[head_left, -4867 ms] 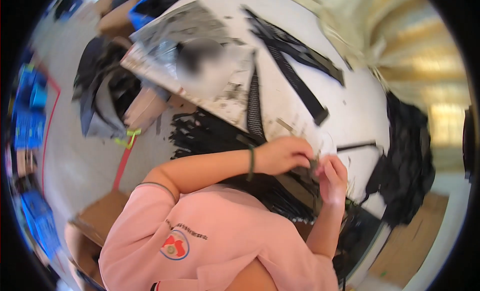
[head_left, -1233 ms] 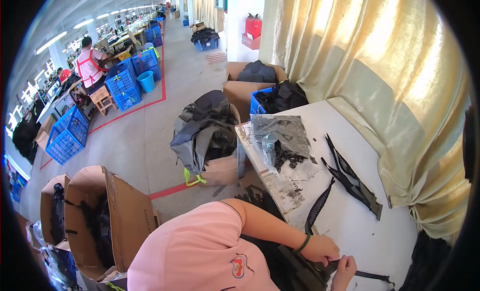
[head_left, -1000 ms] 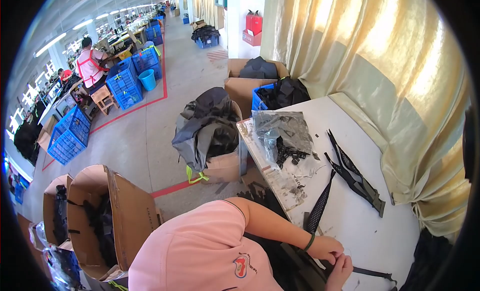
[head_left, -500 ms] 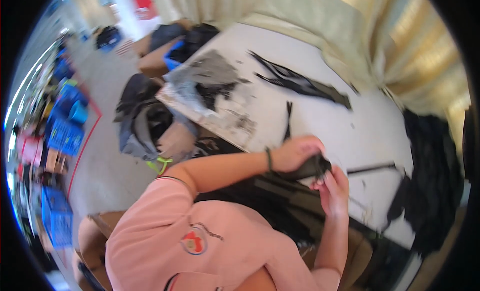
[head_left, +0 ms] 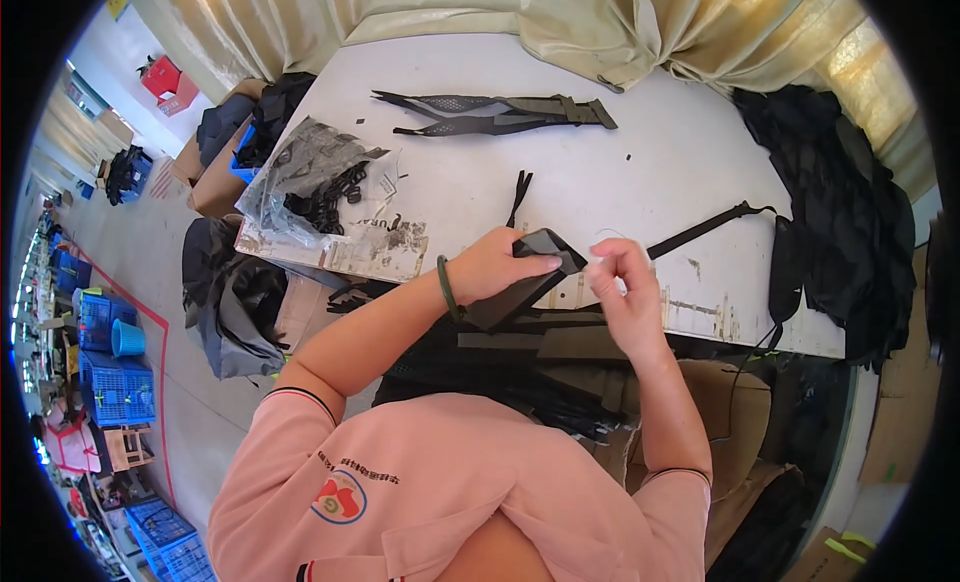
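Near the table's front edge, my left hand (head_left: 487, 270) grips a dark grey fabric strap piece (head_left: 551, 246) with black edging. Its folded end sticks out past my thumb, and the rest hangs down below my hand. My right hand (head_left: 627, 288) is just to the right of that end, apart from it, with thumb and fingers drawn together. A fine thread-like line shows above its fingertips; whatever the fingers pinch is too small to make out. A thin black strap end (head_left: 519, 197) lies on the table behind my left hand.
On the white table (head_left: 600, 182) lie a pair of mesh straps (head_left: 490, 114) and a plastic bag (head_left: 300, 187) with small black parts. Black webbing (head_left: 705, 229) runs right toward a heap of black fabric (head_left: 850, 212). Dark fabric bundles (head_left: 235, 297) stand left; cardboard (head_left: 735, 412) is below.
My right hand has come away from the strap end, which both hands were touching before. The view has turned, so the table now sits more level.
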Demonstrator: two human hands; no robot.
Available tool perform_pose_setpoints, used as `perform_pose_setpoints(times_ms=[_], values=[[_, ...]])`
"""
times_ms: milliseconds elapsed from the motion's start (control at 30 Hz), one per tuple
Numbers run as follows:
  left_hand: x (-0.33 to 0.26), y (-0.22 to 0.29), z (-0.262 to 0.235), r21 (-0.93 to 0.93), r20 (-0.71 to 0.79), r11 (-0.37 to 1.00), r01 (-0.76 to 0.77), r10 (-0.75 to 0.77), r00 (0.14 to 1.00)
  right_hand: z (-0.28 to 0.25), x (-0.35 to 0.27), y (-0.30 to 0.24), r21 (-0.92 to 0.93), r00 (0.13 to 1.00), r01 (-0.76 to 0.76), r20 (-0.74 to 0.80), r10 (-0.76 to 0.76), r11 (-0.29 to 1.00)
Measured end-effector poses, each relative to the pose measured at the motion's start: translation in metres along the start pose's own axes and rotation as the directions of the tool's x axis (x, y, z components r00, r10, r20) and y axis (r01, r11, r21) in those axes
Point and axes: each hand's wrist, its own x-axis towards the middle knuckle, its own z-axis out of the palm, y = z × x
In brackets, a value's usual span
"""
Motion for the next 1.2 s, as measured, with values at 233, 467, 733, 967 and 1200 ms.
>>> perform_pose_setpoints(times_ms=[233,467,733,967,1200], values=[[-0.011,0.008,0.008,-0.145,0.099,0.989,0.003,0.012,0.995,-0.009,0.014,0.021,0.172,0.972,-0.231,-0.011,0.237,0.958],[-0.007,0.008,0.006,0.292,0.262,0.939,-0.183,0.106,0.959,0.013,0.007,-0.012,-0.276,0.991,0.095,0.12,-0.064,0.957],[-0.042,0.026,-0.066,0.663,0.312,0.703,-0.257,0.052,0.949,-0.108,0.018,-0.008,-0.351,0.938,-0.095,-0.344,-0.034,0.932],[-0.046,-0.027,-0.088,0.873,0.394,0.453,-0.182,-0.433,0.811,-0.117,-0.008,0.034,-0.767,0.89,-0.255,0.052,0.453,0.589],[0.107,-0.026,-0.146,0.871,0.093,0.389,-0.299,0.466,0.88,-0.04,0.061,0.075,-0.653,0.951,0.078,0.276,0.14,0.753]])
